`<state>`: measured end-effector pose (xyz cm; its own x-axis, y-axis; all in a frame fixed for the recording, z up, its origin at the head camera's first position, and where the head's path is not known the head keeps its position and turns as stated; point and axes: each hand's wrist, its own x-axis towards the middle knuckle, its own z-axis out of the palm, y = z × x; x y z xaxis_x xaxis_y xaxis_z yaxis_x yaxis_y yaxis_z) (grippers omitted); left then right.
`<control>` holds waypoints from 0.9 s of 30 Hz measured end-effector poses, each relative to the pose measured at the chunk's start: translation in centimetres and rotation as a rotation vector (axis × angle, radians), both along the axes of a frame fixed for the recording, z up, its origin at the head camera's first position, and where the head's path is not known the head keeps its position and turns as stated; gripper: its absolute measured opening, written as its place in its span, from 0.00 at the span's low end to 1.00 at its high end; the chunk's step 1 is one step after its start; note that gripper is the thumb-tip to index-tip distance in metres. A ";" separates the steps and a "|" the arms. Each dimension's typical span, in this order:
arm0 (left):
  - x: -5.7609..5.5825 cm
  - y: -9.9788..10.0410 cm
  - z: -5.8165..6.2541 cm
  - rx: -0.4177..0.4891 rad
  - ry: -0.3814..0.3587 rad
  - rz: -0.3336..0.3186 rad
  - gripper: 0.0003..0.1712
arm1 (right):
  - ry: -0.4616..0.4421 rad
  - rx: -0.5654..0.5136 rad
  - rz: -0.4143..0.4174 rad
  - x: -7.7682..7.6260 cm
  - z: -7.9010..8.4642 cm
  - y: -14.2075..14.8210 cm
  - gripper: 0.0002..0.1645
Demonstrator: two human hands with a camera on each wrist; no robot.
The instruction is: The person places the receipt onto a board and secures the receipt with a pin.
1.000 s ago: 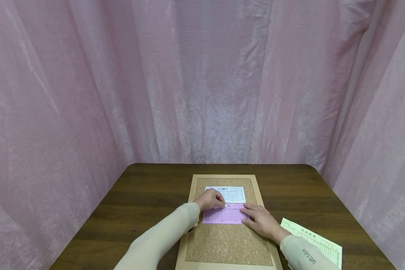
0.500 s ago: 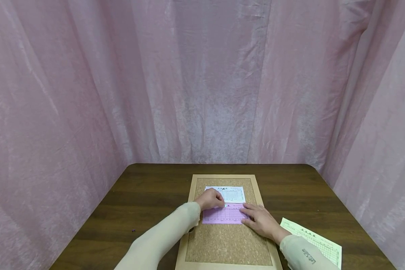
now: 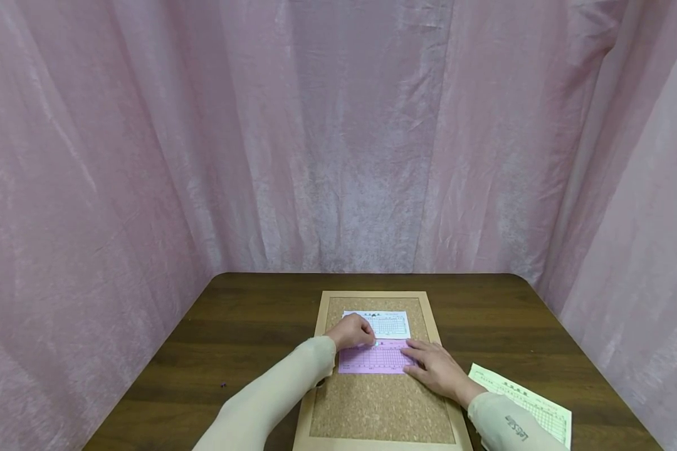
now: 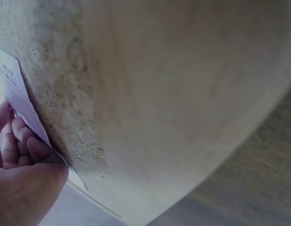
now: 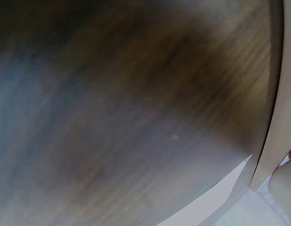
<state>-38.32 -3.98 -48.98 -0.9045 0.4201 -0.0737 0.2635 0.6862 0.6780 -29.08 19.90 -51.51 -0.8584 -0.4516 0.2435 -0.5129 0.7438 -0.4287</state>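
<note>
On the framed cork board (image 3: 380, 410) lie a white printed form (image 3: 392, 324) and, just below it, a purple printed form (image 3: 372, 360). My left hand (image 3: 351, 332) has its fingertips together at the purple form's top edge, pinching a tiny pale pushpin (image 3: 377, 343) mostly hidden by the fingers. In the left wrist view the left hand (image 4: 27, 174) shows curled fingers close over the purple form (image 4: 22, 101). My right hand (image 3: 435, 368) rests with spread fingers on the purple form's right side.
A green printed form (image 3: 527, 401) lies on the dark wooden table (image 3: 248, 313) right of the board, partly under the right sleeve. A tiny purple object (image 3: 223, 384) sits at the left. A dark mark or pin (image 3: 374, 315) shows on the white form. Pink curtains (image 3: 338, 138) hang behind.
</note>
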 end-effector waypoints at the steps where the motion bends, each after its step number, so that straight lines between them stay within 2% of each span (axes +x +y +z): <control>1: 0.1 0.0 0.0 -0.003 0.004 0.000 0.05 | -0.001 0.002 -0.001 0.0 0.0 0.0 0.26; 8: 0.4 0.3 0.3 0.007 -0.001 0.019 0.05 | -0.014 0.000 -0.011 0.0 -0.2 0.2 0.26; 12: 0.3 0.5 0.0 0.002 -0.002 0.033 0.06 | -0.016 -0.007 -0.013 0.0 -0.2 0.2 0.26; 21: 0.1 0.2 0.0 -0.015 0.000 0.013 0.05 | -0.009 -0.012 0.007 0.0 -0.1 0.1 0.26; 27: 0.2 0.0 0.3 -0.031 0.034 -0.004 0.06 | -0.011 -0.014 0.014 0.0 0.0 0.1 0.26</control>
<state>-38.15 -4.03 -48.72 -0.9051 0.4215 -0.0562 0.2884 0.7057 0.6472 -29.12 19.96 -51.55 -0.8548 -0.4600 0.2404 -0.5182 0.7305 -0.4448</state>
